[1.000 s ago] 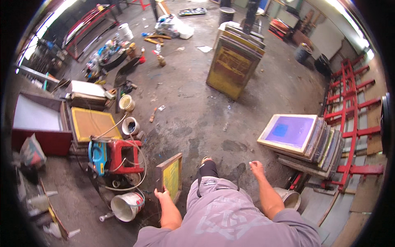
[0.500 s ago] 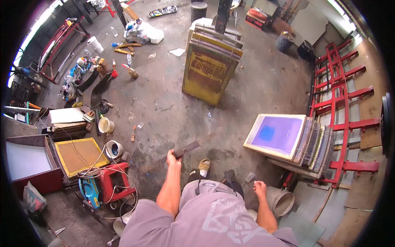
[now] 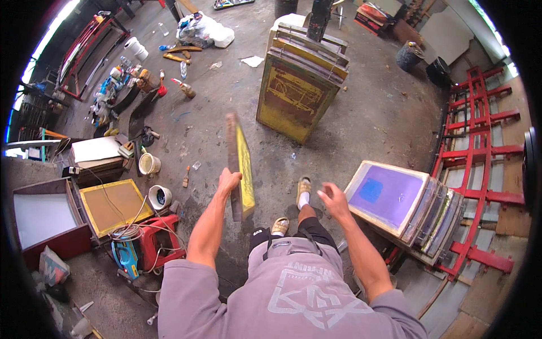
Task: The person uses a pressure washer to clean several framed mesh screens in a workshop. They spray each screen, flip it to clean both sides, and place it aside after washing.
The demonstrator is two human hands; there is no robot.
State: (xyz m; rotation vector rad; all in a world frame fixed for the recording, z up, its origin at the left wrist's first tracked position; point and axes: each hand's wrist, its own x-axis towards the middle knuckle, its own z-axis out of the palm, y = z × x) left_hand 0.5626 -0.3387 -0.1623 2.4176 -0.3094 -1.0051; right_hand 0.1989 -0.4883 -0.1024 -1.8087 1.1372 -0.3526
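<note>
My left hand (image 3: pixel 228 179) grips a framed screen (image 3: pixel 243 169) with a brown edge and yellow mesh, held on edge out in front of my left leg. My right hand (image 3: pixel 328 193) is open, fingers apart, near the stack of frames at the right, whose top screen (image 3: pixel 387 198) has pale purple mesh with a blue square. Ahead of me, several large yellow-stained screens (image 3: pixel 298 99) stand upright on the floor against a dark post (image 3: pixel 319 24).
At left lie a yellow-framed screen (image 3: pixel 116 206), a red-and-blue machine (image 3: pixel 152 243) with hoses and small buckets (image 3: pixel 149 164). Bottles and rubbish (image 3: pixel 130 85) lie farther off. A red metal rack (image 3: pixel 485 169) runs along the right. My sandalled feet (image 3: pixel 304 191) stand on the stained floor (image 3: pixel 214 135).
My left hand has swung the held frame forward and up from beside me. My right hand has risen forward, its fingers now apart. My right foot has come forward.
</note>
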